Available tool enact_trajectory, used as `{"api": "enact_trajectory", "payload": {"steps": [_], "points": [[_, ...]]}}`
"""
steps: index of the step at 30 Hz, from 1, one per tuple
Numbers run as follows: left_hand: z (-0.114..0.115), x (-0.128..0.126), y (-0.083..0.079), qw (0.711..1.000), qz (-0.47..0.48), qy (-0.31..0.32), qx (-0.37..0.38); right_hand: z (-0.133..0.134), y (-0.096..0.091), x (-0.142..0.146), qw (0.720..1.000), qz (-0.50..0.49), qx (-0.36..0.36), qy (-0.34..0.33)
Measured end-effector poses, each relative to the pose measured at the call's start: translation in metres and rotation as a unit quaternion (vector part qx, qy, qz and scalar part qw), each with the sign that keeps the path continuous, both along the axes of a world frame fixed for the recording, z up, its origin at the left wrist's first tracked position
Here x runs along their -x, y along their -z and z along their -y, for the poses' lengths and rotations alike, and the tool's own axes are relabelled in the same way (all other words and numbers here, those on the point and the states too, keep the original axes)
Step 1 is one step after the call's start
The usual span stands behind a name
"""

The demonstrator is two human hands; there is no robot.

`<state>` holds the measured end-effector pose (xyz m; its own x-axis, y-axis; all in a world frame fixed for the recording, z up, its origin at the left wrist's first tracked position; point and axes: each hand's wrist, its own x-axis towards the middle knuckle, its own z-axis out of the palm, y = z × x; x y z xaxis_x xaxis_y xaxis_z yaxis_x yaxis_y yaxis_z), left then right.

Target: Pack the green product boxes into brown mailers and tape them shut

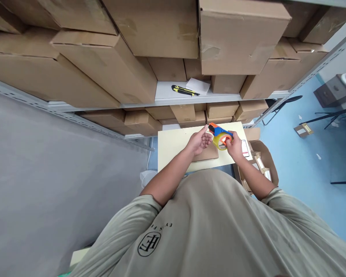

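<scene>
My right hand (pixel 235 147) is wrapped around the handle of a tape dispenser (pixel 219 131), blue and orange with a roll of yellowish tape. My left hand (pixel 201 141) is held beside the dispenser's front end, its thumb stretched out close to the orange tip. Its other fingers are loosely bent, and I see nothing held in them; whether the thumb touches the tip I cannot tell. Below both hands a flat cardboard box (pixel 206 154) lies on the pale yellow table (pixel 173 148), partly hidden by my left hand. A phone (pixel 245 148) with a lit screen lies beside my right wrist.
Shelves packed with cardboard boxes (pixel 230 42) rise beyond the table. A yellow-black utility knife (pixel 185 90) and a white paper (pixel 198 86) lie on the shelf. On the right, a large open carton (pixel 272 163) holds small boxes. A whitish bin (pixel 148 177) stands left, near the grey wall.
</scene>
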<state>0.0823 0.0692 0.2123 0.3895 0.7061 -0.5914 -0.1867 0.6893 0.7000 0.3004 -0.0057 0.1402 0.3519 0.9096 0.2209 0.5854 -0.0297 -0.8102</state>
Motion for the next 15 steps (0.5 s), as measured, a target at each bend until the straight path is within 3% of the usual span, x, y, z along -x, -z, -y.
{"api": "enact_trajectory", "payload": {"steps": [4, 7, 15], "points": [[0.000, 0.001, -0.001, 0.997, 0.033, -0.006, 0.073, 0.002, 0.010, 0.001, 1.000, 0.022, -0.002, -0.001], [-0.003, 0.003, 0.008, 0.995, 0.038, -0.010, 0.091, 0.005, 0.017, -0.002, 1.000, 0.029, 0.002, -0.004], [-0.012, 0.018, 0.067, 0.998, -0.035, -0.024, 0.040, 0.002, 0.034, -0.011, 0.995, 0.095, 0.009, -0.038]]}}
